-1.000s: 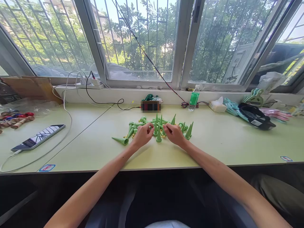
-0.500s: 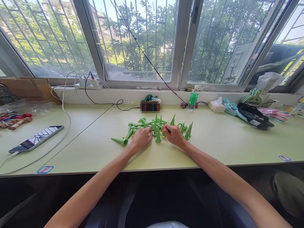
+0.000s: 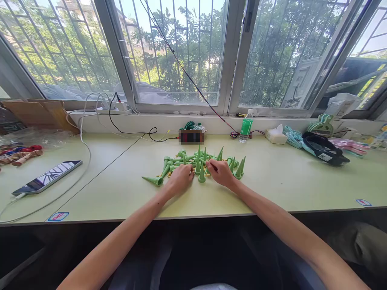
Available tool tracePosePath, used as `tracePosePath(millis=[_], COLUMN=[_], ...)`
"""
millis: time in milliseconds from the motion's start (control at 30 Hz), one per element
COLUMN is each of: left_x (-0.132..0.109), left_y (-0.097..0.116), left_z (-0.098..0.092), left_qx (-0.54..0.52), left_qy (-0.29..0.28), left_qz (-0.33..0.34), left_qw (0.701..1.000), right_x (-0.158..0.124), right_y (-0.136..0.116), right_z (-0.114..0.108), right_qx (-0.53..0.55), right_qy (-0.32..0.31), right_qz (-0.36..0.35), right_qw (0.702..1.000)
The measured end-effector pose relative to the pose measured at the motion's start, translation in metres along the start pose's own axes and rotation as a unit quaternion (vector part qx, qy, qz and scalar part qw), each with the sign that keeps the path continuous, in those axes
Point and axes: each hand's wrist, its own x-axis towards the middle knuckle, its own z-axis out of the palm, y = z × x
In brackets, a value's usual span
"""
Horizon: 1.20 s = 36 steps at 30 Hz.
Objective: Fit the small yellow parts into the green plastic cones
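Observation:
A loose pile of green plastic cone-shaped spikes lies in the middle of the table, with small yellow pieces among them. My left hand is at the pile's near left side, fingers curled; whatever they may hold is hidden. Opposite it, my right hand is closed with thumb and forefinger together, and its contents cannot be made out. Between the hands a green spike stands upright on its wide base. Another spike lies on its side left of my left hand, and a pair stands tilted beyond my right wrist.
Behind the pile sits a small dark box with a blurred front. A water bottle and a tissue box stand right of it. The phone and its white cable lie left; a black strap-like item lies right.
The view has shifted very slightly. Both hands stay in nearly the same place and pose, and the spikes around them look unmoved.

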Motion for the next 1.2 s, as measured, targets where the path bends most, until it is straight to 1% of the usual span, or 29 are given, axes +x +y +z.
tracePosePath(millis=[67, 133, 233, 333, 433, 567, 700, 900, 1200], left_x=[0.001, 0.001, 0.001, 0.000, -0.002, -0.004, -0.005, -0.004, -0.004], left_y=[0.000, 0.002, 0.005, 0.007, 0.009, 0.010, 0.011, 0.009, 0.009], left_z=[0.000, -0.002, -0.005, -0.007, -0.007, -0.005, -0.005, -0.004, -0.002], left_qx=[-0.032, -0.078, -0.150, -0.195, -0.215, -0.208, -0.198, -0.197, -0.208], left_qy=[0.028, 0.070, 0.135, 0.168, 0.168, 0.151, 0.152, 0.172, 0.181], left_qz=[0.006, 0.014, 0.038, 0.061, 0.076, 0.105, 0.156, 0.244, 0.271], left_qw=[0.999, 0.994, 0.979, 0.964, 0.959, 0.961, 0.956, 0.934, 0.922], right_x=[0.000, 0.000, 0.000, 0.000, 0.000, 0.000, -0.001, -0.001, -0.001], right_y=[0.000, 0.000, -0.001, -0.001, -0.002, -0.003, -0.005, -0.006, -0.008], right_z=[0.000, 0.000, -0.001, -0.001, -0.002, -0.002, -0.002, -0.002, -0.003], right_qx=[0.005, 0.013, 0.024, 0.027, 0.029, 0.042, 0.060, 0.065, 0.091], right_qy=[-0.002, -0.003, -0.004, -0.004, -0.004, 0.000, -0.001, 0.003, -0.014], right_qz=[0.003, 0.009, 0.015, 0.016, 0.017, 0.014, 0.006, -0.009, -0.016], right_qw=[1.000, 1.000, 1.000, 1.000, 0.999, 0.999, 0.998, 0.998, 0.996])
